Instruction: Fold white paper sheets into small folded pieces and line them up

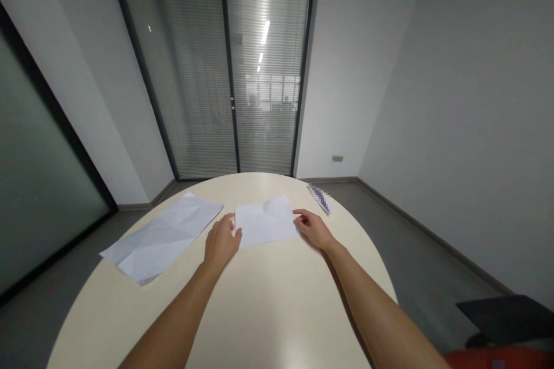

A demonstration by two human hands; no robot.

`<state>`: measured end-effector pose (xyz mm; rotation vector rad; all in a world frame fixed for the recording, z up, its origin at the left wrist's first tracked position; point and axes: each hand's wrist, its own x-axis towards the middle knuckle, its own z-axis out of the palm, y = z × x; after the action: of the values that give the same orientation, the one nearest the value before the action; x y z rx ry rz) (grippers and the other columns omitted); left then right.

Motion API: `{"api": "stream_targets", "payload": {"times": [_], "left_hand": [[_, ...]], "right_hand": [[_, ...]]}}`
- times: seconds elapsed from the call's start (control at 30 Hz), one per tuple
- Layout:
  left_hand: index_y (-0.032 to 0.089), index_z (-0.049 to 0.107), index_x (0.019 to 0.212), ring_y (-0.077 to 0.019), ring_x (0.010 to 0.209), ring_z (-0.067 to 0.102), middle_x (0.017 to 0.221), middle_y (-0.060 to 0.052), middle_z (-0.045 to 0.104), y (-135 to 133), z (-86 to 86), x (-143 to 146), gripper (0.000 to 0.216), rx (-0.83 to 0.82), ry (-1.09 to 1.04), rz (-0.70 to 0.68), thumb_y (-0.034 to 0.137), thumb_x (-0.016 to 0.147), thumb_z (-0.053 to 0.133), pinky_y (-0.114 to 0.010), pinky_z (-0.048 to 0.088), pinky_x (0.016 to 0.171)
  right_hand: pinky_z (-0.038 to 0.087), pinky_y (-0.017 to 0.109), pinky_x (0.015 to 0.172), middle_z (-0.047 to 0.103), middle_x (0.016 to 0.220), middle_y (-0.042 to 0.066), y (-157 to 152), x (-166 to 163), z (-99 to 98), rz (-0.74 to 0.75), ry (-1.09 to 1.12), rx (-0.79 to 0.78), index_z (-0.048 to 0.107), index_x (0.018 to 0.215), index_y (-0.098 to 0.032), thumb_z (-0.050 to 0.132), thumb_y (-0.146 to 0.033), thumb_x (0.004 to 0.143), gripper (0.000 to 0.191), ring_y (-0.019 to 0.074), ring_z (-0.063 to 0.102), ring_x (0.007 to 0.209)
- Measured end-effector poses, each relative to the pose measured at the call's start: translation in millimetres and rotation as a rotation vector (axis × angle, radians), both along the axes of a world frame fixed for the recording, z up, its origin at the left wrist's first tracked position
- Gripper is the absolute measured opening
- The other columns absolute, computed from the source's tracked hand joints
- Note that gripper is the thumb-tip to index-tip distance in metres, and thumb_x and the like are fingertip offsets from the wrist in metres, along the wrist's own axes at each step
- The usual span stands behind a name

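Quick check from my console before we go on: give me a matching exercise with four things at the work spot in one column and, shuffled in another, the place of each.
Things:
1. Left hand
2. Right hand
3. Smaller sheet
4. Larger creased paper

Places:
A. Between the two hands
B. Leftmost of the four, lying on the table
C. Just right of the smaller sheet
D. Between the larger creased paper and the smaller sheet

Pairs: 1-D, 2-C, 3-A, 4-B
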<state>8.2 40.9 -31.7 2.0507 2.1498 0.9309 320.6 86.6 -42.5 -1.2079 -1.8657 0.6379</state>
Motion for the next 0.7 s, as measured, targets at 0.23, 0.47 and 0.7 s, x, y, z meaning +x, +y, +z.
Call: {"api": "stream_targets", "payload": {"times": [0.23, 0.47, 0.7], "left_hand": [[0.012, 0.039, 0.148, -0.0301, 0.148, 0.029, 0.159, -0.016, 0.034, -5, -10.6, 12, 0.062, 0.033, 0.201, -0.274, 0.031, 0.09, 0.052, -0.046, 0.027, 0.121], [0.018, 0.043, 0.148, -0.0292, 0.151, 0.021, 0.162, -0.012, 0.03, -20, -2.1, 24, 0.058, -0.187, 0.282, -0.427, 0.034, 0.093, 0.046, -0.051, 0.017, 0.123], [0.02, 0.04, 0.151, -0.0249, 0.151, 0.025, 0.161, -0.009, 0.032, -23, 3.7, 27, 0.056, -0.228, 0.3, -0.587, 0.032, 0.096, 0.04, -0.048, 0.018, 0.123]], "right_hand": [[0.047, 0.029, 0.068, 0.068, 0.079, 0.002, -3, 1, 4.8, 0.018, -0.127, -0.043, 0.065, 0.119, -0.016, 0.052, -0.03, 0.087, 0.037, 0.0167, 0.06, 0.069], [0.039, 0.041, 0.109, 0.06, 0.133, 0.015, -25, -24, 27.9, -0.085, -0.404, 0.219, 0.058, 0.135, -0.014, 0.05, -0.026, 0.09, 0.047, 0.0269, 0.052, 0.124], [0.026, 0.046, 0.12, 0.041, 0.156, 0.012, -53, -81, 18.8, 0.306, -0.501, 0.151, 0.042, 0.151, -0.016, 0.034, -0.038, 0.102, 0.054, 0.0264, 0.033, 0.146]]}}
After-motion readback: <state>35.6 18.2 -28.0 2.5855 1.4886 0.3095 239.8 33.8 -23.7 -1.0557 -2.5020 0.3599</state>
